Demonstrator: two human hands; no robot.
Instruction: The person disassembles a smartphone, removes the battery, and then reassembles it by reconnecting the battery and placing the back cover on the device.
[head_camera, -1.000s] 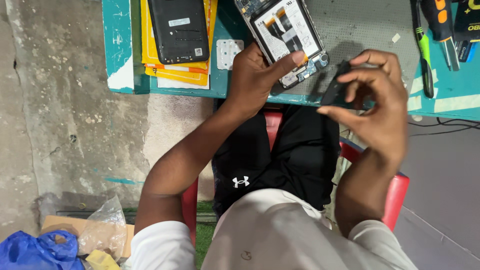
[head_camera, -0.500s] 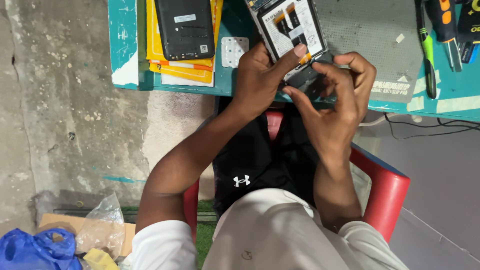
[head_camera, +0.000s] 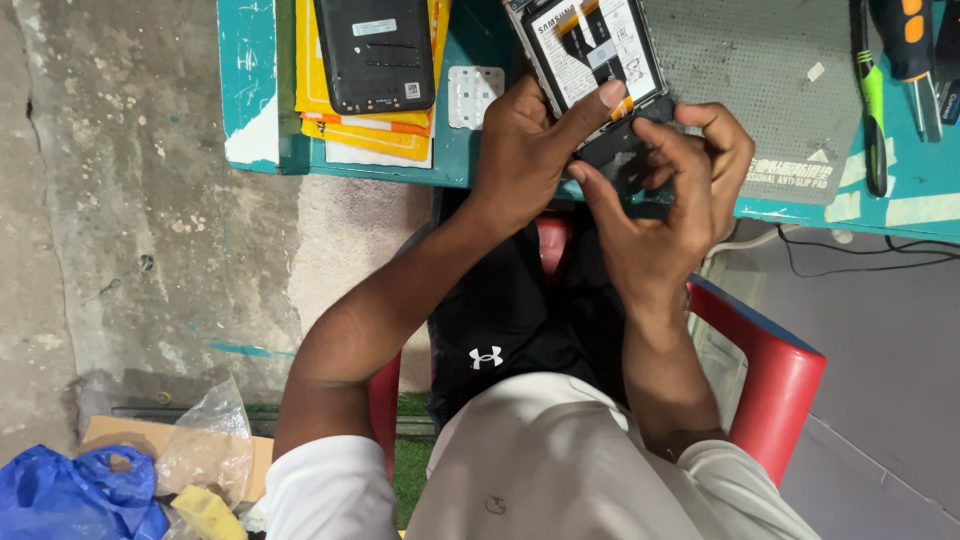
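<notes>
Two hands (head_camera: 600, 180) on opened phone (head_camera: 595, 50) — white-labelled battery.

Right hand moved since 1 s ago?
Yes. The right hand has come in leftward toward the opened phone at the edge of the teal table, and now meets the left hand at the phone's lower end.

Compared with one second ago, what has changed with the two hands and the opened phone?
The right hand, which held a small dark part away from the phone, has moved left to the phone's lower end and now meets the left hand there. The left hand stayed on the phone, thumb across it. The black cover and the tools stayed in place.
</notes>
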